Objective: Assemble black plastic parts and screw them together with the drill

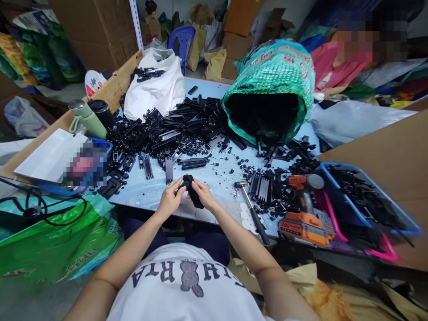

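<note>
Both my hands hold one long black plastic part (195,198) above the front edge of the light blue table. The fingers of my left hand (171,196) pinch its upper left end. My right hand (202,194) wraps its right side. Its exact kind does not show. Just beyond my hands lie several flat black slotted pieces (169,169). A hammer (250,207) with a dark handle rests to the right of my right hand. Farther right is an orange cordless drill (303,209) with its battery toward me.
A big heap of black parts (174,125) and small screws spreads across the table. Behind it sit a white sack (157,87) and an open green woven sack (274,80). A blue basket (368,196) stands right; a green bottle (87,118) stands left. Another person is at upper right.
</note>
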Demonstrator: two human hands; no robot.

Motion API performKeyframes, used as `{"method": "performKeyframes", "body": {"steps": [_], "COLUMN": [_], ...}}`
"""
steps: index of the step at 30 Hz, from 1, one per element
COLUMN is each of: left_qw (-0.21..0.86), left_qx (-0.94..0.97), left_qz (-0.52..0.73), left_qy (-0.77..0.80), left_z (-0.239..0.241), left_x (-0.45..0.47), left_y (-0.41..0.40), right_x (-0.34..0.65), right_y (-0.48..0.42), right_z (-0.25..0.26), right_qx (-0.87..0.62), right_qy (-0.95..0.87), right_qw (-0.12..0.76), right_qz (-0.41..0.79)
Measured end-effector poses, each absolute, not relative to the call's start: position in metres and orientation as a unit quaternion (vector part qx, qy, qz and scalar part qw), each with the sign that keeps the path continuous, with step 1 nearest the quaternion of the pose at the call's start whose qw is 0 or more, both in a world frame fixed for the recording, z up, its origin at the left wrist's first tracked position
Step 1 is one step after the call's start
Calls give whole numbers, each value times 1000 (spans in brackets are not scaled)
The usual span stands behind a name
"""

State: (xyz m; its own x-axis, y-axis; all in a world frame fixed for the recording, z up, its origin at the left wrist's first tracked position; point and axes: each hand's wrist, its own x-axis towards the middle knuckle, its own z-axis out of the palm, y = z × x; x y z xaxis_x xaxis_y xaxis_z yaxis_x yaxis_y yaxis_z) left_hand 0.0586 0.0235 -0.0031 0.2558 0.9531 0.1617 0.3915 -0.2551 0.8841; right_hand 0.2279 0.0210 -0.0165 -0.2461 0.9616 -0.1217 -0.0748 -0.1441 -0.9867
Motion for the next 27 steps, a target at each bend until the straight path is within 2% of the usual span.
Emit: {"method": "performKeyframes", "body": {"steps": [5,9,12,16,19,21,24,27], "left_qw": [308,251,230,265,297,343,447,510], "left_qx": [749,682,690,757,760,717,575,479], "left_qz": [356,492,526,478,438,421,411,411], "left_qy": [465,480,440,358,377,437,548,584], "left_z": [13,15,17,19,11,-3,-32,-56], "left_x": [66,86,89,76,74,79,88,92], "left_y": [15,8,14,28,31,28,21,18], "right_x": [249,237,228,226,229,239,277,319], "right_y": [20,13,7,0,1,10,33,54], "right_z": [-3,4,7,-1,-13,-19,-17,-6], "right_qx": [-419,-410,-408,-417,-451,-474,-540,-633], "right_qy": [-664,-670,-676,-694,-668,-678,-701,-656], "right_qw": [388,462,502,498,480,425,319,295], "right_qz": [482,412,353,310,347,368,339,286]}}
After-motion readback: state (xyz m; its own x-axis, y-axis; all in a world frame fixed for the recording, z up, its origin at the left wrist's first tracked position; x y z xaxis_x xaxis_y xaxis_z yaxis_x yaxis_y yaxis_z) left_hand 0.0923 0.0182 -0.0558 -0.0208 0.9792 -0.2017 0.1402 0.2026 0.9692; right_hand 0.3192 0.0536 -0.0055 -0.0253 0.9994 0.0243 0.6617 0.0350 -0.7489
